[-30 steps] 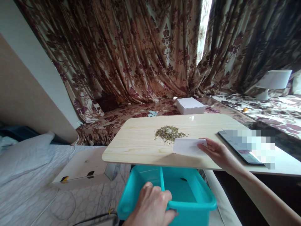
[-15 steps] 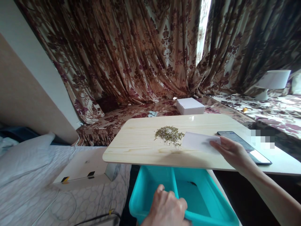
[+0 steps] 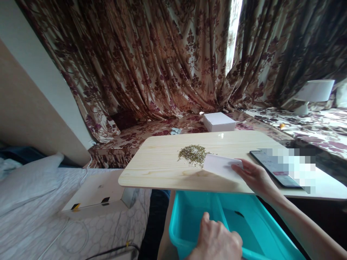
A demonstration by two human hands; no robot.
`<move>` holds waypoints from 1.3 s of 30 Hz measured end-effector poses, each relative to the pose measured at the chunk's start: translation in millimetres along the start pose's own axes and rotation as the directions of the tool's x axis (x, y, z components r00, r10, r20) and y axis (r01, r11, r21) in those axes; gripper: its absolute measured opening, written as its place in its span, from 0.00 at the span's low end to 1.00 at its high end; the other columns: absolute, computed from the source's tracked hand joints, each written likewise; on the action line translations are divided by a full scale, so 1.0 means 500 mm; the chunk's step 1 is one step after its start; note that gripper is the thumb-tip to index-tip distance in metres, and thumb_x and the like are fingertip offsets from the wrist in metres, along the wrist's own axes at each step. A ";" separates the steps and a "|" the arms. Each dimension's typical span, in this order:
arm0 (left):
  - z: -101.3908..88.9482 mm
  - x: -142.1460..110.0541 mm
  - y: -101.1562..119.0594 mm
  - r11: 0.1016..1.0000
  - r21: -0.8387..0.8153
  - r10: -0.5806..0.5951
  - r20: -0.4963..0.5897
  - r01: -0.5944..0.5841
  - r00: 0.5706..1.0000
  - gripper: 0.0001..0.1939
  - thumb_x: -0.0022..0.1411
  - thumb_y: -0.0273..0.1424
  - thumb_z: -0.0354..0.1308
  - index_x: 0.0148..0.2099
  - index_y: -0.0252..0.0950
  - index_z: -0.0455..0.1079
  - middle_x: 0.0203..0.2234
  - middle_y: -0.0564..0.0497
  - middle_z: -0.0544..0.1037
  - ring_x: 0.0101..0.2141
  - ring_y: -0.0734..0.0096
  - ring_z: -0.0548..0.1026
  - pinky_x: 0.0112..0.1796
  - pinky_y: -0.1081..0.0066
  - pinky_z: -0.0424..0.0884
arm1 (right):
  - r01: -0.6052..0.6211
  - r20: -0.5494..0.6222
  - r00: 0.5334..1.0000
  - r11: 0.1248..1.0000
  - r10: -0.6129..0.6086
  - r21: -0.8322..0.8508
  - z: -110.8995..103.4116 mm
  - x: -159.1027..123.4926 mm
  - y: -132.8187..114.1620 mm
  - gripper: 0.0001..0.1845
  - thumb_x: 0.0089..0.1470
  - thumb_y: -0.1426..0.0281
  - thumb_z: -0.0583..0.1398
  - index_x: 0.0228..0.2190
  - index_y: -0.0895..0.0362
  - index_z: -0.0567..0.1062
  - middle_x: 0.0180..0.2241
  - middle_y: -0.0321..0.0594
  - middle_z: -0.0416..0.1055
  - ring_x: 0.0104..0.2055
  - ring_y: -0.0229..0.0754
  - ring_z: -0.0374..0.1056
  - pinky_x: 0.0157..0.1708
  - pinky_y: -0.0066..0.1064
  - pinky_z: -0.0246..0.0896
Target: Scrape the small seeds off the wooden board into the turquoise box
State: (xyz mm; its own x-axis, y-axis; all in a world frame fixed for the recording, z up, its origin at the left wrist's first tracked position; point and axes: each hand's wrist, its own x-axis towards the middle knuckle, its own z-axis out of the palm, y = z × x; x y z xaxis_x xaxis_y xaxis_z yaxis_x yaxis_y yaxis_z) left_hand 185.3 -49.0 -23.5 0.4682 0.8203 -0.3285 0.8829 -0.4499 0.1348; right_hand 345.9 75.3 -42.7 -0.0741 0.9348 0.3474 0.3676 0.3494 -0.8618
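A thin white plastic scraper is pinched in my right hand. Its far edge touches the right side of a loose pile of small green and pale grains or beans on the pale wooden tabletop. Below the table's front edge sits a teal bin with a divider down its middle. My left hand is closed on its near side, fingers curled, the grip partly hidden. A small dark object lies in the bin's right compartment.
A tablet lies on the table close to my right forearm. Behind the table stands a white box on a patterned sofa. To the left, a flat white box and a cable lie on a bed.
The teal bin has shifted right together with my left hand. My right hand has brought the scraper leftward, against the pile.
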 end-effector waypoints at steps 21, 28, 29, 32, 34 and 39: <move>0.079 0.036 -0.021 0.988 -0.030 0.141 -0.237 -0.152 0.961 0.13 0.55 0.40 0.55 0.37 0.37 0.72 0.25 0.48 0.74 0.32 0.59 0.70 0.46 0.52 0.56 | -0.047 0.172 0.985 0.994 0.029 0.102 0.029 -0.042 -0.018 0.16 0.47 0.56 0.60 0.32 0.55 0.75 0.28 0.39 0.76 0.29 0.43 0.70 0.26 0.29 0.67; 0.045 0.022 -0.010 0.998 -0.038 0.055 -0.111 -0.059 0.992 0.14 0.54 0.39 0.57 0.37 0.36 0.74 0.25 0.46 0.76 0.32 0.58 0.72 0.46 0.52 0.56 | -0.018 0.133 0.991 0.998 0.010 0.057 0.012 -0.046 -0.039 0.17 0.46 0.56 0.61 0.35 0.55 0.76 0.29 0.39 0.76 0.31 0.44 0.71 0.29 0.30 0.68; 0.036 0.015 -0.010 1.000 -0.018 0.022 -0.073 -0.024 0.997 0.14 0.54 0.38 0.58 0.38 0.35 0.74 0.27 0.45 0.76 0.34 0.57 0.72 0.47 0.53 0.56 | -0.004 0.074 0.997 0.999 0.000 0.049 0.006 -0.037 -0.035 0.18 0.45 0.56 0.61 0.35 0.55 0.76 0.29 0.40 0.76 0.31 0.44 0.71 0.29 0.30 0.68; 0.015 -0.005 -0.018 1.000 -0.001 -0.006 -0.045 0.006 0.999 0.15 0.56 0.40 0.57 0.41 0.35 0.74 0.30 0.43 0.77 0.36 0.57 0.73 0.48 0.55 0.56 | 0.028 -0.044 0.999 1.000 -0.028 0.012 -0.008 -0.005 -0.013 0.20 0.45 0.55 0.60 0.35 0.57 0.76 0.29 0.41 0.76 0.30 0.45 0.71 0.29 0.32 0.68; 0.007 -0.016 -0.028 1.000 -0.017 -0.023 -0.024 0.023 0.999 0.16 0.57 0.41 0.57 0.41 0.35 0.74 0.31 0.42 0.77 0.36 0.57 0.73 0.48 0.56 0.56 | 0.033 -0.053 0.998 0.999 -0.034 -0.021 -0.011 0.010 0.001 0.19 0.46 0.56 0.59 0.34 0.57 0.75 0.29 0.42 0.77 0.30 0.45 0.72 0.29 0.33 0.68; 0.003 -0.029 -0.045 0.997 -0.032 -0.074 0.005 0.075 0.997 0.18 0.57 0.43 0.58 0.43 0.35 0.73 0.34 0.42 0.76 0.39 0.57 0.72 0.50 0.58 0.54 | 0.008 -0.065 0.998 0.999 -0.011 -0.050 0.000 0.014 0.012 0.16 0.46 0.58 0.59 0.33 0.56 0.75 0.30 0.43 0.78 0.31 0.46 0.73 0.30 0.33 0.68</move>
State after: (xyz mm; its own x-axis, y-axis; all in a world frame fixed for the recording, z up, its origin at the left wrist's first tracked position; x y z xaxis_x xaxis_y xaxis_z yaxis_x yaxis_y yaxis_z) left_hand 158.5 -51.5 -23.2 0.4010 0.8497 -0.3423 0.9160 -0.3760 0.1397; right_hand 347.8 84.1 -45.5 -0.0179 0.9246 0.3805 0.4130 0.3534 -0.8394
